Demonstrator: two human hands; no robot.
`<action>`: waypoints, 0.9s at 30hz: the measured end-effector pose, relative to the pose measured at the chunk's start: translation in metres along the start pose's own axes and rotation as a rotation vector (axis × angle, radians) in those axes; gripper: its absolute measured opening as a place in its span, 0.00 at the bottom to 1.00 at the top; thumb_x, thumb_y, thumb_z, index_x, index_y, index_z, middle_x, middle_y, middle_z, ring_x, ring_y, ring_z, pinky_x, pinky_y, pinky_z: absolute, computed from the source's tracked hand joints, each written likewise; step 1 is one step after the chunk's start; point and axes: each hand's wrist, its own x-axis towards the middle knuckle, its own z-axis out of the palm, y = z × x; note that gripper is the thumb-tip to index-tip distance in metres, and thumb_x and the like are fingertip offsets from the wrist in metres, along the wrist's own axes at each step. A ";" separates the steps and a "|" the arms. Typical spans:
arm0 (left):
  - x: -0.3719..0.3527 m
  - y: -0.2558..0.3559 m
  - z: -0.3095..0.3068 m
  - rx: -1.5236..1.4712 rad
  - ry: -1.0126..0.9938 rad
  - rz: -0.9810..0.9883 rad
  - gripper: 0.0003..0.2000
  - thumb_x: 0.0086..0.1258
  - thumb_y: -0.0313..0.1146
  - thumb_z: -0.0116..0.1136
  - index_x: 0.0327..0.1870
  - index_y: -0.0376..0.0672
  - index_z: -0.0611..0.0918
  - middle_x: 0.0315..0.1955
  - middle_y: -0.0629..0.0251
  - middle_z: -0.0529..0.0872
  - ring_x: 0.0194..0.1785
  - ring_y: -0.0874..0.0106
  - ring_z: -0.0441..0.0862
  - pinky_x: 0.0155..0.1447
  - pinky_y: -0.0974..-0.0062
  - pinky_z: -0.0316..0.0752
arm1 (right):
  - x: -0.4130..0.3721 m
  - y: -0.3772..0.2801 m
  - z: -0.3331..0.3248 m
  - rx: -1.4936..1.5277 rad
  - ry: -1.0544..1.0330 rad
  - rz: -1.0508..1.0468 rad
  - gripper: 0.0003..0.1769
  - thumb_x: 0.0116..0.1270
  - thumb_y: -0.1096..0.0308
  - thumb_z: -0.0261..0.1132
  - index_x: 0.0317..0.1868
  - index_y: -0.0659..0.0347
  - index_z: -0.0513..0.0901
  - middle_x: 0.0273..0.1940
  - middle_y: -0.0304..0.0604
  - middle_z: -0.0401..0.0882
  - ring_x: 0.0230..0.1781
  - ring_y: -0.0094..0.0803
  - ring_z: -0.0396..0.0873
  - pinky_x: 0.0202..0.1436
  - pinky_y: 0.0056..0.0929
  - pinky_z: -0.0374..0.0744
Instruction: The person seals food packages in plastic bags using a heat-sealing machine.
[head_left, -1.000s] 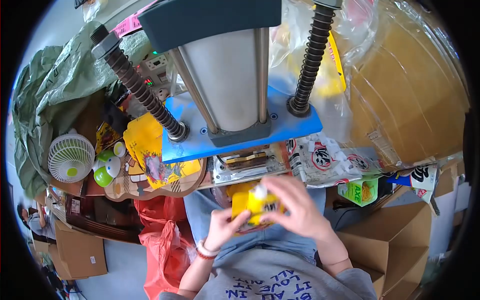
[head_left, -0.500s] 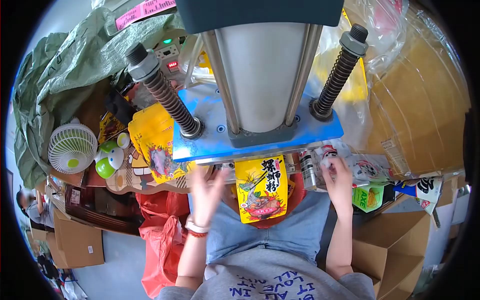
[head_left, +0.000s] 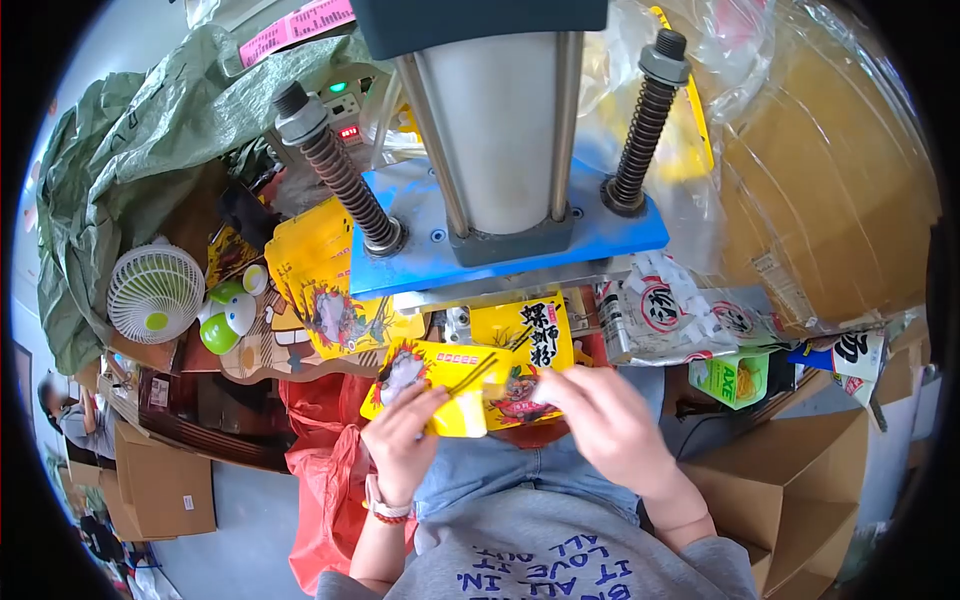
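"What are the containers holding?"
"The red bag point(head_left: 322, 490) and yellow pouch point(head_left: 450, 372) are hiding their contents."
"And the fingers?"
"The left hand point(head_left: 402, 448) is pinching the pouch's lower side — the right hand point(head_left: 622, 430) is gripping a small white piece point(head_left: 541, 394) over a second pouch point(head_left: 545, 340)."
"What is obstructing?"
"The blue plate point(head_left: 410, 250) is overhanging its upper end."

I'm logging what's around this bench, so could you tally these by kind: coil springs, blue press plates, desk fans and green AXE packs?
Coil springs: 2
Blue press plate: 1
Desk fan: 1
Green AXE pack: 1
Total: 5
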 end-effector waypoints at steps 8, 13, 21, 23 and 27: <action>0.013 0.044 -0.014 -0.357 -0.258 0.096 0.15 0.56 0.22 0.65 0.47 0.40 0.88 0.40 0.60 0.90 0.40 0.66 0.90 0.43 0.74 0.84 | 0.000 -0.004 -0.022 0.187 -0.133 -0.203 0.29 0.56 0.63 0.74 0.59 0.61 0.81 0.46 0.40 0.80 0.46 0.37 0.79 0.52 0.35 0.79; 0.011 0.017 0.073 -0.921 -0.298 -0.824 0.11 0.73 0.34 0.63 0.42 0.33 0.87 0.35 0.67 0.90 0.36 0.79 0.85 0.39 0.79 0.79 | 0.006 0.028 -0.014 -0.075 0.092 0.169 0.29 0.62 0.67 0.71 0.63 0.63 0.75 0.54 0.49 0.78 0.54 0.47 0.76 0.59 0.44 0.71; 0.050 -0.004 0.101 -1.363 -0.164 -0.963 0.11 0.71 0.29 0.63 0.48 0.31 0.85 0.43 0.61 0.89 0.42 0.78 0.85 0.47 0.78 0.79 | -0.018 0.157 0.037 -0.389 0.097 0.435 0.17 0.65 0.75 0.63 0.55 0.64 0.79 0.45 0.54 0.81 0.47 0.56 0.77 0.54 0.47 0.75; 0.057 -0.003 0.092 -1.192 -0.205 -0.919 0.13 0.72 0.30 0.62 0.53 0.32 0.81 0.47 0.63 0.87 0.49 0.78 0.82 0.50 0.77 0.78 | -0.023 0.160 0.038 -0.286 0.007 0.478 0.17 0.66 0.75 0.63 0.55 0.64 0.78 0.43 0.55 0.81 0.43 0.52 0.80 0.51 0.43 0.77; 0.059 -0.045 0.053 0.169 0.051 -0.412 0.37 0.63 0.50 0.69 0.68 0.37 0.68 0.59 0.53 0.76 0.64 0.60 0.74 0.69 0.55 0.63 | -0.023 0.131 0.020 0.255 0.202 0.773 0.16 0.68 0.75 0.63 0.55 0.63 0.75 0.40 0.47 0.80 0.41 0.26 0.78 0.47 0.25 0.76</action>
